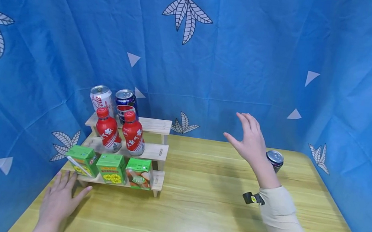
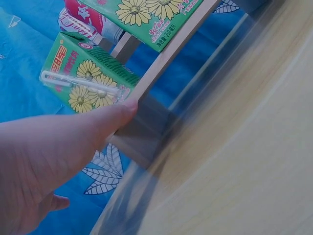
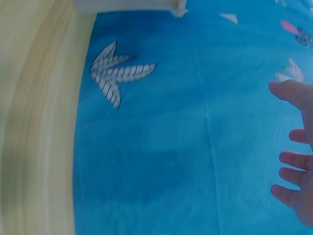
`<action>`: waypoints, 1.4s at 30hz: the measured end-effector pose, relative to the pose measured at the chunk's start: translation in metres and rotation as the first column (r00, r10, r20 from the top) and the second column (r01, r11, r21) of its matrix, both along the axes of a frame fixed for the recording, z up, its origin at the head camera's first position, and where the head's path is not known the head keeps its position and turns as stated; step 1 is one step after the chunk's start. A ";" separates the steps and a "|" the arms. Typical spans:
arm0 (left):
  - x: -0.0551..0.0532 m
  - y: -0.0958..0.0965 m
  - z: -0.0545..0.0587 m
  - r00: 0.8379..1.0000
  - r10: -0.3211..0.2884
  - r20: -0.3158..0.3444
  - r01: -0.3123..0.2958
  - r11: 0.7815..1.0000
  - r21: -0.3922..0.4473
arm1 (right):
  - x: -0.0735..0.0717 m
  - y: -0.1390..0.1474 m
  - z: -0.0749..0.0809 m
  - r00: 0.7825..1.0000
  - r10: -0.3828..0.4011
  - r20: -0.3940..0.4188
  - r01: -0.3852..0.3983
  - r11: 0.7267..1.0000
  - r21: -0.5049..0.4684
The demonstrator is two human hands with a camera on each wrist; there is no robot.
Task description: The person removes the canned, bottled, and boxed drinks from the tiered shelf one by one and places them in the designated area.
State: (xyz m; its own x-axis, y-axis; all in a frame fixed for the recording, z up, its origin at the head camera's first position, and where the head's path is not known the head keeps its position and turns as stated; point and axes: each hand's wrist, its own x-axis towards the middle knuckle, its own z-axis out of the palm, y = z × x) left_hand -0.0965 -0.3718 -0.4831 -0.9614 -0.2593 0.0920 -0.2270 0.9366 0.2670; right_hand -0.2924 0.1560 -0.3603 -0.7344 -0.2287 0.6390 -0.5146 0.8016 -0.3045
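My left hand (image 1: 58, 202) lies by the front left corner of a small three-step wooden shelf (image 1: 154, 126), fingers spread and straight. In the left wrist view its thumb tip reaches the edge of the lowest step, just under a green drink carton (image 2: 93, 73) with a wrapped straw. My right hand (image 1: 251, 141) is raised above the table, thumb apart from the fingers, holding nothing. Behind that forearm stands a dark can (image 1: 274, 160), partly hidden by it. In the right wrist view the spread fingers (image 3: 293, 160) show against the blue cloth.
Three green cartons (image 1: 111, 168) line the lowest step. Two red bottles (image 1: 134, 133) stand on the middle one. A white can (image 1: 101, 98) and a dark blue can (image 1: 126, 104) occupy the top. Blue patterned cloth (image 1: 245, 62) hangs around the wooden table (image 1: 194, 206).
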 end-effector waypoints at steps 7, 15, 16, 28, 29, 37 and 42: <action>-0.001 -0.001 -0.002 1.000 0.005 -0.003 -0.005 1.000 0.003 | -0.001 -0.031 0.015 0.996 0.073 -0.050 -0.074 0.997 -0.018; 0.001 -0.002 -0.003 1.000 0.007 -0.004 -0.007 1.000 -0.002 | -0.001 -0.066 0.027 0.979 0.164 -0.118 -0.165 0.986 0.007; 0.001 -0.002 -0.003 1.000 0.008 -0.004 -0.008 1.000 -0.001 | -0.001 -0.069 0.028 0.976 0.175 -0.128 -0.175 0.985 0.010; 0.001 -0.003 -0.002 1.000 0.008 0.007 -0.008 1.000 0.003 | -0.002 -0.117 0.049 0.940 0.293 -0.177 -0.285 0.956 0.069; 0.001 -0.003 -0.002 1.000 0.006 0.008 -0.006 1.000 0.005 | -0.003 -0.121 0.050 0.937 0.299 -0.179 -0.290 0.954 0.076; 0.001 -0.002 -0.004 1.000 0.005 0.001 -0.005 1.000 0.009 | -0.009 -0.149 0.060 0.921 0.337 -0.193 -0.314 0.939 0.142; -0.001 -0.003 -0.005 1.000 0.006 0.008 -0.006 1.000 0.010 | -0.011 -0.168 0.068 0.922 0.352 -0.160 -0.323 0.929 0.182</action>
State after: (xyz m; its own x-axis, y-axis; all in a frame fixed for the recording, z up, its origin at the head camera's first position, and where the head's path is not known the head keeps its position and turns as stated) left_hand -0.0976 -0.3751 -0.4879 -0.9605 -0.2660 0.0819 -0.2349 0.9326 0.2741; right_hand -0.3032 -0.0124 -0.2921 -0.4672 -0.5453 0.6960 -0.7984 0.5984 -0.0671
